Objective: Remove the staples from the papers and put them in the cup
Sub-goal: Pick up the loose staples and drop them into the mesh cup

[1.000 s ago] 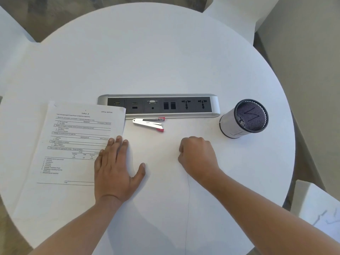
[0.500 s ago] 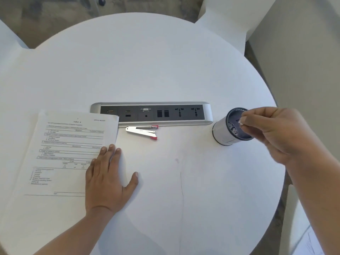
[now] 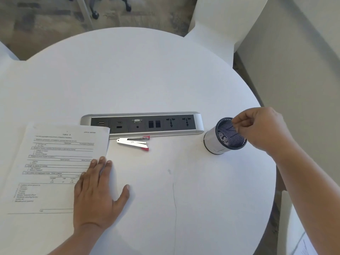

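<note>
A printed stack of papers (image 3: 55, 162) lies on the left of the round white table (image 3: 147, 80). My left hand (image 3: 97, 192) rests flat with spread fingers on the papers' lower right corner. The cup (image 3: 223, 138), a mesh cylinder wrapped in white paper with a dark rim, stands at the right. My right hand (image 3: 261, 129) hovers over the cup's rim with thumb and fingers pinched together; whether a staple is between them is too small to tell. A silver staple remover (image 3: 133, 142) with red tips lies between papers and cup.
A silver and black power socket strip (image 3: 143, 123) is set into the table just behind the staple remover. White chairs (image 3: 220, 19) stand around the table. More paper (image 3: 303, 249) shows at the bottom right, off the table.
My right hand rose from the table in front of me and moved right to the cup's rim, fingers pinched. The left hand stayed on the papers.
</note>
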`<state>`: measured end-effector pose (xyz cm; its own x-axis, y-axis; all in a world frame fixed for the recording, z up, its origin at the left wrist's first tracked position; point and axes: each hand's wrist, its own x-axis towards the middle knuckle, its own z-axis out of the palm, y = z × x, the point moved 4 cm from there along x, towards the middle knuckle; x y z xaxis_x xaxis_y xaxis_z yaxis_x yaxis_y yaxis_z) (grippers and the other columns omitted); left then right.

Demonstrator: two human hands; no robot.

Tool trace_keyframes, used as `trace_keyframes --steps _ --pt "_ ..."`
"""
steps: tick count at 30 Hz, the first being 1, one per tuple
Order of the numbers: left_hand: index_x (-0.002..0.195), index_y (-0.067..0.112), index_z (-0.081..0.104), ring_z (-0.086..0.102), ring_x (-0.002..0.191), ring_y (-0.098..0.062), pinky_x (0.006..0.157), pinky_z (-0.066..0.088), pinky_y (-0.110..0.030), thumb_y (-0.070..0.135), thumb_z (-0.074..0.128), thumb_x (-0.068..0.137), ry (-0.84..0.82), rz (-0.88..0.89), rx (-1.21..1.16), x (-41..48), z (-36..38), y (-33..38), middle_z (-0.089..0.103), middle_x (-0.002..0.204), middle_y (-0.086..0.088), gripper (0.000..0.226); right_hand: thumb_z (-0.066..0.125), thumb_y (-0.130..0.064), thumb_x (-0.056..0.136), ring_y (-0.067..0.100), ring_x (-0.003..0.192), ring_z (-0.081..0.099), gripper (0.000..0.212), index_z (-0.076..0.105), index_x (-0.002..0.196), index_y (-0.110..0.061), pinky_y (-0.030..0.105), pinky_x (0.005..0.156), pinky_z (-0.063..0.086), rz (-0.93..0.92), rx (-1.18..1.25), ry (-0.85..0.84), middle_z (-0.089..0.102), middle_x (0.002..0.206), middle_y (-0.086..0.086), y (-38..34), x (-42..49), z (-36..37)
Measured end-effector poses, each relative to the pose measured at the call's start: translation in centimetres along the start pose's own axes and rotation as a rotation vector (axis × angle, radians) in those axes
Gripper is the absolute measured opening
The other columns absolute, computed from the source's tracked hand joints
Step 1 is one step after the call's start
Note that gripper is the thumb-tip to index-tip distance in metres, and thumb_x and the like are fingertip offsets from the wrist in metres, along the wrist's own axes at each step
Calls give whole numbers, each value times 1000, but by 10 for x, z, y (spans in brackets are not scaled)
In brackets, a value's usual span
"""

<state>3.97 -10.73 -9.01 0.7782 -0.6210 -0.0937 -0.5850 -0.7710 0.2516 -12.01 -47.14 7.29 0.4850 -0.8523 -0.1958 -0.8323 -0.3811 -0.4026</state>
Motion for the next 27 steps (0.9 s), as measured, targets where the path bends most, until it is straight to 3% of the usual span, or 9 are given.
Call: trace_keyframes --steps 5,8,11,13,15,19,24,27 --pt "144 9 46 33 148 -29 118 27 -51 64 40 81 7 -8 -6 2 -1 2 42 156 -9 84 71 -6 79 8 65 62 19 73 74 -24 18 46 41 -19 176 -24 71 71 -8 -8 -7 1" --pt "146 10 44 30 149 -28 118 27 -50 64 40 81 9 -16 -17 2 -2 3 41 157 -9 84 73 -10 77 6 55 60 16 75 74 -25 17 44 43 -80 275 -116 72 69 -5 -24 -21 15" --pt "145 9 45 31 149 -28 117 29 -50 63 41 82 19 -13 -12 0 -1 2 41 156 -10 83 70 -8 79 -5 54 58 14 77 80 -20 6 50 42 -250 120 -305 68 68 -13 -49 -45 56" --pt "145 9 44 30 149 -27 118 27 -48 63 41 82 24 -15 -17 0 -1 1 40 157 -9 83 63 -6 81 3 70 65 19 77 84 -19 17 69 52 -355 -9 -410 68 74 -12 -57 -60 91" --pt "146 10 44 29 150 -27 118 25 -47 63 41 82 29 -13 -15 -1 -1 1 40 157 -9 83 56 -7 83 17 82 67 24 76 88 -20 29 78 55 -409 -110 -457 73 85 -6 -55 -68 123" --pt "146 11 43 28 150 -25 119 25 -48 64 41 83 30 -17 -24 -1 -1 1 39 158 -7 83 55 -9 86 27 83 63 21 71 95 -19 38 71 56 -498 -291 -462 71 88 1 -51 -72 156" --pt "147 11 42 28 150 -25 119 23 -47 64 40 83 26 -15 -25 -1 -1 1 38 158 -7 83 59 -3 80 26 66 61 12 65 82 -13 30 54 49 -631 -517 -457 64 75 4 -57 -70 172" --pt "147 11 42 26 151 -25 120 22 -46 65 39 83 19 -15 -21 -1 -1 0 37 159 -7 83 60 -2 78 24 65 62 15 66 81 -16 30 55 53 -709 -590 -475 66 75 2 -59 -67 179"
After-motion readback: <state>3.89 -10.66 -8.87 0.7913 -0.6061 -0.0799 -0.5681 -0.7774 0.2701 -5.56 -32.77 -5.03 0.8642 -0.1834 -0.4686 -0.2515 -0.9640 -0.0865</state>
